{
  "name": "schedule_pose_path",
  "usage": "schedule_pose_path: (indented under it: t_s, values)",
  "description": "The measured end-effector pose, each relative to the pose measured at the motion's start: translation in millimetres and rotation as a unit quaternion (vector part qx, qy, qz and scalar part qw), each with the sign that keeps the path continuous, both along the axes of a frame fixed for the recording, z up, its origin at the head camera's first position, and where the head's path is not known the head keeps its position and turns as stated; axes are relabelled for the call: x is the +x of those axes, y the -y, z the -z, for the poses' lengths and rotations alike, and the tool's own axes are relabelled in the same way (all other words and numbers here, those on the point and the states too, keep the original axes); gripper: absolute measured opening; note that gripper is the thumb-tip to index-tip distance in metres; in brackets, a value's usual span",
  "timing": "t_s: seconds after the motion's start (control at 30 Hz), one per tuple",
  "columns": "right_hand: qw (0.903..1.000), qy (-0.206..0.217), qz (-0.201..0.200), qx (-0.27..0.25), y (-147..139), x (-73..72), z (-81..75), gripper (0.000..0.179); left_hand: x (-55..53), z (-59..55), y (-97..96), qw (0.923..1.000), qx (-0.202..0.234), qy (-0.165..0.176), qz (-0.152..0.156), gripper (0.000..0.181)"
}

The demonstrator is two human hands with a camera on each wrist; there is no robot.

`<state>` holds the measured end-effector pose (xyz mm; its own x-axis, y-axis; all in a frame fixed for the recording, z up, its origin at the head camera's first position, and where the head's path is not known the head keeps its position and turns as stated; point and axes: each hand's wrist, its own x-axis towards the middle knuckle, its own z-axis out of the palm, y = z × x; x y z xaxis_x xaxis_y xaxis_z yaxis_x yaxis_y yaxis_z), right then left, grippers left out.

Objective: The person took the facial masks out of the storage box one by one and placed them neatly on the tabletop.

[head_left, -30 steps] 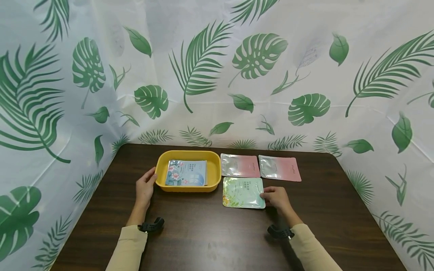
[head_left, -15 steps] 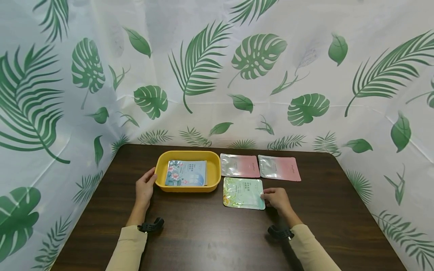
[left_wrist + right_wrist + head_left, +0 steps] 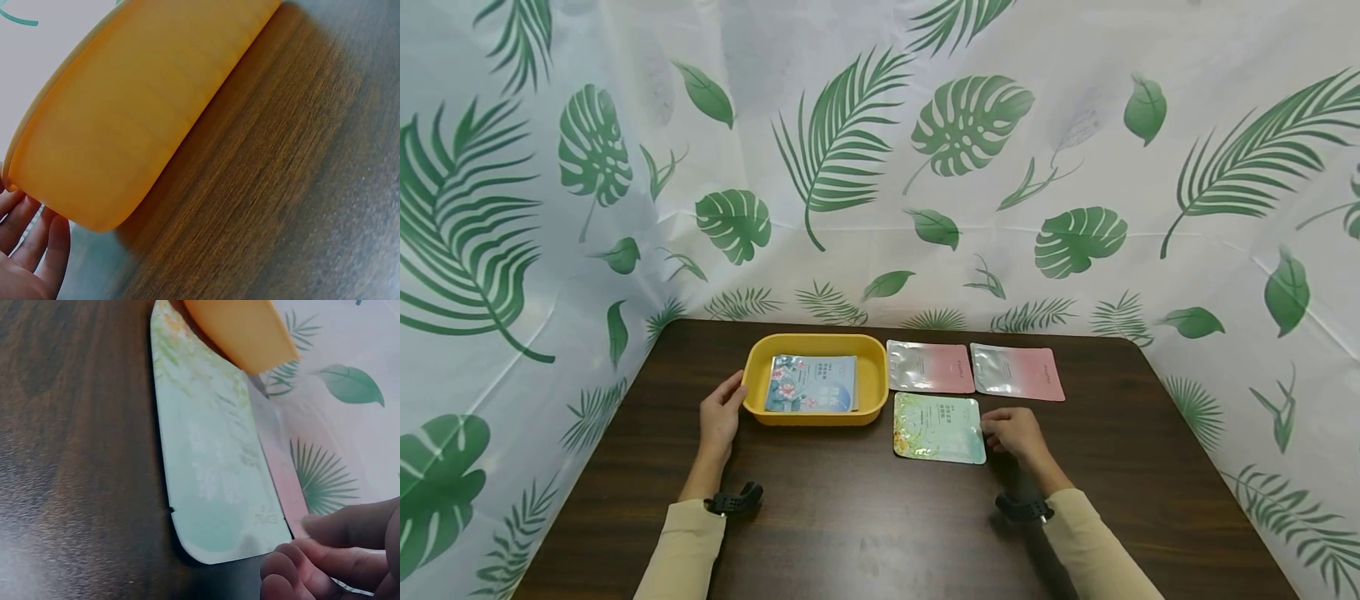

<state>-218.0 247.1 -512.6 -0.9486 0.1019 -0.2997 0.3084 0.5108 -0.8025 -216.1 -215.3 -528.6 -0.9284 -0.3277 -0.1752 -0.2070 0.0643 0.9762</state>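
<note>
Now the right hand (image 3: 1015,433) lets go, fingers loosely curled and empty, leaving the green packet (image 3: 937,428) flat on the table (image 3: 872,508), while the left hand (image 3: 721,417) touches the tray (image 3: 873,385), fingers relaxed.

We count one yellow tray (image 3: 874,380) on the left, with at least one blue packet (image 3: 812,383) inside; whether more lie beneath, we cannot tell. To the right: two pink packets (image 3: 1018,372) far, one green packet (image 3: 937,427) nearer. We count one left hand (image 3: 721,417), one right hand (image 3: 1017,435), two wristbands (image 3: 735,500), one table (image 3: 865,517).
</note>
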Motion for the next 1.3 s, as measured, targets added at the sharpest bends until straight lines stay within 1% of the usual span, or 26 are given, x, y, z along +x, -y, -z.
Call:
schedule_pose_path:
  t_s: [0.13, 0.23, 0.5, 0.73, 0.97, 1.17, 1.3]
  values:
    - [1.0000, 0.001, -0.004, -0.008, 0, -3.9, -1.7, 0.027, -0.4, -0.3, 0.2, 1.0000, 0.001, -0.003, 0.003, 0.046]
    - [0.9998, 0.002, -0.012, -0.018, 1, -5.9, -5.9, 0.029, -0.6, -0.6, -0.2, 1.0000, 0.001, -0.005, 0.003, 0.046]
    - [0.9988, 0.000, -0.041, -0.029, 5, -11.4, -24.9, 0.036, -1.8, 2.2, -0.8, 0.9999, 0.000, -0.015, 0.002, 0.044]
    - [0.9980, 0.008, -0.040, -0.049, 9, -16.3, -34.1, 0.039, -1.9, 2.9, -0.2, 0.9999, -0.001, -0.016, 0.003, 0.045]
    - [0.9961, 0.001, -0.069, -0.056, 14, -17.6, -43.4, 0.043, -0.9, 1.8, -0.6, 0.9999, 0.001, -0.010, 0.002, 0.045]
    - [0.9946, -0.019, -0.075, -0.069, 20, -22.4, -50.6, 0.042, -0.3, 1.9, -0.8, 1.0000, 0.000, -0.009, 0.001, 0.045]
    - [0.9938, -0.031, -0.085, -0.064, 24, -24.8, -55.6, 0.039, 0.4, 1.8, -0.9, 0.9999, 0.001, -0.012, 0.002, 0.045]
